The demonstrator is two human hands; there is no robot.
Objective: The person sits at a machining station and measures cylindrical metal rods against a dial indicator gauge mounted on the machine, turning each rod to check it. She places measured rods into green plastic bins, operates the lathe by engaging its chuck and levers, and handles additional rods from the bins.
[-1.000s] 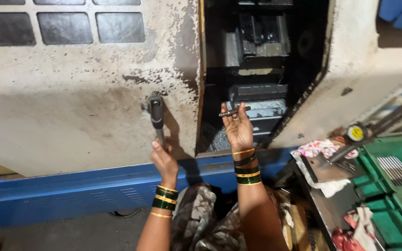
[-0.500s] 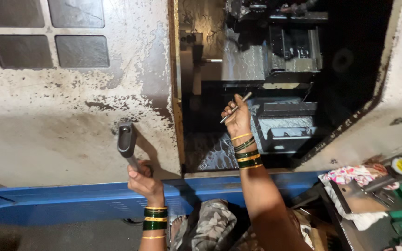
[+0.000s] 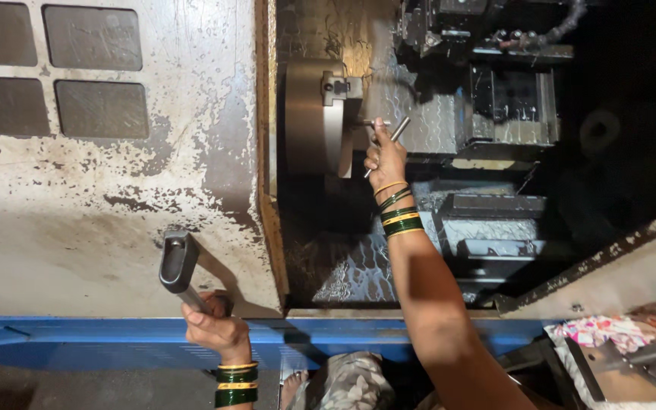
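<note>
Inside the open bay of the lathe, the right hand (image 3: pixel 385 158) is reached well forward, its fingers curled and pinched around a slim metal rod (image 3: pixel 398 130) that slants up and away from the knuckles. Just beyond the fingertips a short stub of workpiece (image 3: pixel 376 121) pokes out of the round steel chuck (image 3: pixel 314 118), and the hand sits right at its tip, touching or nearly so; I cannot tell which. Holding the rod so near its lower end looks like a way to keep the palm clear of the chuck jaw above the hand. Green and gold bangles (image 3: pixel 398 215) ride at the wrist.

Down and to this hand's left, outside the bay, the left hand (image 3: pixel 218 330) is closed tight around the shaft of a dark lever handle (image 3: pixel 178 262) that stands up from the worn, paint-flaked machine door (image 3: pixel 115 205). The thumb wraps over the front, a firm fist, as if steadying the door while the other arm leans in. Below that fist runs a blue rail (image 3: pixel 77 342). Far to the right of the reaching arm, a patterned cloth (image 3: pixel 609 332) lies on a tray edge.
</note>
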